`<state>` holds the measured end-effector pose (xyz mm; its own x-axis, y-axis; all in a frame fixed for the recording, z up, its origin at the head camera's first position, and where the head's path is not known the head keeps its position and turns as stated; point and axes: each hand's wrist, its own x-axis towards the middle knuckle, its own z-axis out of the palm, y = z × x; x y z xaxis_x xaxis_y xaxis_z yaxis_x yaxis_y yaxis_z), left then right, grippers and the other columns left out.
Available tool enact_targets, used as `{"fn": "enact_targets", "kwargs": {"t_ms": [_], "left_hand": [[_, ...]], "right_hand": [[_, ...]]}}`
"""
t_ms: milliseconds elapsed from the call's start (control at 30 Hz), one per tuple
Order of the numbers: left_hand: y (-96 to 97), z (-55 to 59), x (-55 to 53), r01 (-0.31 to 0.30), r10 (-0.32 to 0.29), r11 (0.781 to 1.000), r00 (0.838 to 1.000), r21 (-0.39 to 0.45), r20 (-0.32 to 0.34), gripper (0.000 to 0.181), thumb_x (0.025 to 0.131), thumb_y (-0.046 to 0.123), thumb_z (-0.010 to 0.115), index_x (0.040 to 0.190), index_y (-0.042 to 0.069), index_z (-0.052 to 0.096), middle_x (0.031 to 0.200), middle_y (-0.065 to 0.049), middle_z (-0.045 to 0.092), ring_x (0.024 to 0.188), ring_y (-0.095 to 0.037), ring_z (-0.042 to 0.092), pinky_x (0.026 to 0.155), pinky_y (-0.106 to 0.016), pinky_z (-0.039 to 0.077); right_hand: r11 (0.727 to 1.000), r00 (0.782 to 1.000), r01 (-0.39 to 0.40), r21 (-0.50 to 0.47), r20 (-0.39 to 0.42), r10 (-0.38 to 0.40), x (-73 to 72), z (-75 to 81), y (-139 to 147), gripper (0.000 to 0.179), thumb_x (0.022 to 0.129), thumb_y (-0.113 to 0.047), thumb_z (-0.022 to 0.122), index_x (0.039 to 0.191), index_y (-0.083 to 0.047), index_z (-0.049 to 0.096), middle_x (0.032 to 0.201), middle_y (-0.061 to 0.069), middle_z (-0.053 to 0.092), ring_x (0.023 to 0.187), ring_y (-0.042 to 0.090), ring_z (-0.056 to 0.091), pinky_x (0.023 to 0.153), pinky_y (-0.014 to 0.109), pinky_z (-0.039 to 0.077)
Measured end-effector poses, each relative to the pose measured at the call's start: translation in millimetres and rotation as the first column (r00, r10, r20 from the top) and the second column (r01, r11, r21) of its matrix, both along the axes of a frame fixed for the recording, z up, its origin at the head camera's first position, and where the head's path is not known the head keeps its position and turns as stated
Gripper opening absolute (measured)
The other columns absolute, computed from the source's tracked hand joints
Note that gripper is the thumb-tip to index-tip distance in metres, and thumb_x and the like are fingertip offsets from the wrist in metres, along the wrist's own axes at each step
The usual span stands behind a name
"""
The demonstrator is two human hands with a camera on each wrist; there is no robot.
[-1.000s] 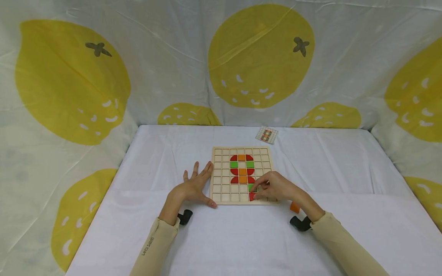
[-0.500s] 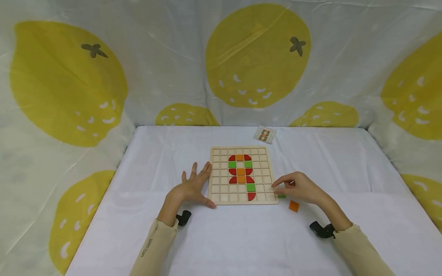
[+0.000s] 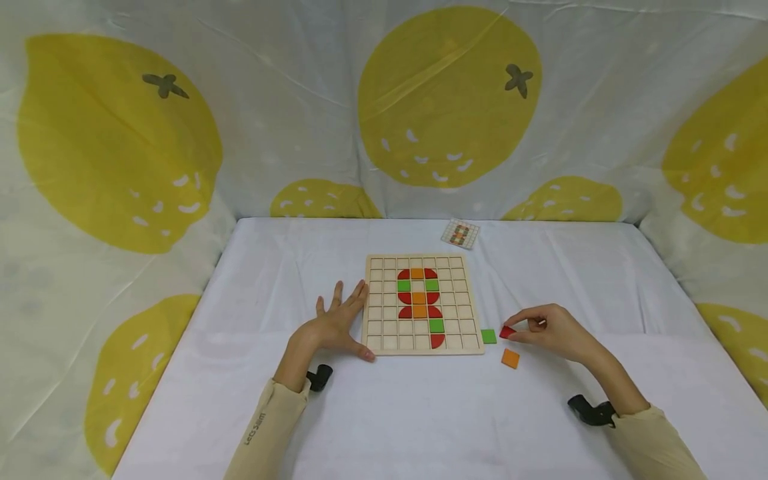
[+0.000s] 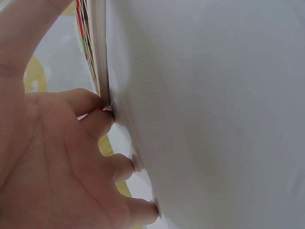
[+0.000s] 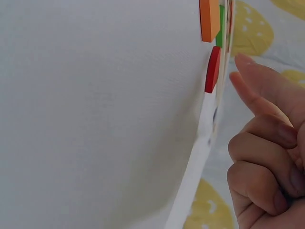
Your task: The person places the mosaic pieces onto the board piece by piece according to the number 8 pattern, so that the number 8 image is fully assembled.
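Note:
The wooden grid board (image 3: 384, 328) bears red rounded tiles, green square tiles and orange square tiles in its middle columns. My left hand (image 3: 336, 328) has its fingers spread and rests at the board's left edge; the left wrist view shows fingers against the cloth beside the board's side. At the right, a loose red tile (image 5: 212, 70) lies on the cloth. Just over it are the thumb and index finger of my right hand (image 3: 555, 331); in the right wrist view they are apart from the tile, and the other fingers are curled.
A green square tile (image 3: 489, 337) lies by the board's right edge, and an orange square tile (image 3: 510, 359) lies nearer the front. Behind the board is a small pattern card (image 3: 461, 234). White cloth (image 3: 420, 420) covers the table; lemon-print fabric (image 3: 450, 100) surrounds it.
My right hand has moved right, off the red tile at the board's bottom row, to the loose red tile. The green tile beside the board now shows fully. My left hand has stayed in place.

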<state>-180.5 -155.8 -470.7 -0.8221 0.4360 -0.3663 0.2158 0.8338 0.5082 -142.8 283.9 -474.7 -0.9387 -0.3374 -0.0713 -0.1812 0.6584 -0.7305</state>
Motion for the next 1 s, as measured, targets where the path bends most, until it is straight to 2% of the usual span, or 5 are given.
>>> {"fn": "enact_targets", "kwargs": {"t_ms": [267, 500, 700, 900, 1000], "left_hand": [[-3.1, -9.0, -1.7, 0.001, -0.001, 1.0, 1.0, 0.026, -0.019, 0.15, 0.061, 0.06, 0.094, 0.168, 0.014, 0.0, 0.177, -0.005, -0.007, 0.157, -0.046, -0.024, 0.115, -0.081, -0.014], [-2.5, -9.2, -2.4, 0.002, -0.002, 1.0, 1.0, 0.011, -0.017, 0.15, 0.061, 0.056, 0.096, 0.168, 0.015, -0.001, 0.176, -0.003, -0.008, 0.157, -0.044, -0.026, 0.117, -0.079, -0.015], [-5.0, -19.8, -7.6, -0.006, 0.006, 1.0, 1.0, -0.002, -0.009, 0.152, 0.06, 0.056, 0.096, 0.167, 0.015, -0.004, 0.176, -0.001, -0.012, 0.156, -0.042, -0.03, 0.118, -0.077, -0.016], [-3.5, -13.6, -4.0, 0.001, -0.001, 1.0, 1.0, 0.01, -0.018, 0.151, 0.061, 0.055, 0.096, 0.167, 0.014, -0.002, 0.176, -0.004, -0.009, 0.156, -0.044, -0.028, 0.117, -0.079, -0.016], [-1.5, -5.1, -1.4, 0.0, 0.0, 1.0, 1.0, 0.007, -0.01, 0.149, 0.062, 0.054, 0.096, 0.168, 0.013, 0.0, 0.176, -0.005, -0.007, 0.157, -0.045, -0.025, 0.117, -0.079, -0.015]], "right_hand": [[0.999, 0.999, 0.031, 0.018, 0.013, -0.032, 0.1, -2.8, 0.1, 0.026, 0.08, -0.015, 0.088, 0.105, -0.013, 0.081, 0.062, -0.007, 0.032, 0.058, 0.002, 0.03, 0.051, 0.02, 0.025], [0.997, 0.999, 0.039, 0.063, 0.016, -0.04, -2.6, -5.8, -0.4, 0.025, 0.081, -0.013, 0.088, 0.106, -0.012, 0.081, 0.062, -0.007, 0.034, 0.058, 0.003, 0.03, 0.051, 0.022, 0.026], [0.995, 0.999, 0.04, 0.087, 0.004, -0.04, -3.7, -6.3, -3.1, 0.023, 0.081, -0.017, 0.088, 0.102, -0.013, 0.081, 0.062, -0.007, 0.035, 0.058, 0.004, 0.031, 0.052, 0.021, 0.026], [0.994, 0.999, 0.045, 0.097, -0.004, -0.045, -4.3, -4.1, -6.5, 0.023, 0.08, -0.019, 0.089, 0.101, -0.014, 0.08, 0.062, -0.007, 0.037, 0.058, 0.004, 0.032, 0.053, 0.021, 0.026], [0.996, 1.0, 0.027, 0.09, -0.002, -0.027, -4.9, -3.9, -5.2, 0.025, 0.08, -0.016, 0.089, 0.104, -0.012, 0.08, 0.062, -0.007, 0.036, 0.059, 0.004, 0.032, 0.053, 0.021, 0.027]]}}
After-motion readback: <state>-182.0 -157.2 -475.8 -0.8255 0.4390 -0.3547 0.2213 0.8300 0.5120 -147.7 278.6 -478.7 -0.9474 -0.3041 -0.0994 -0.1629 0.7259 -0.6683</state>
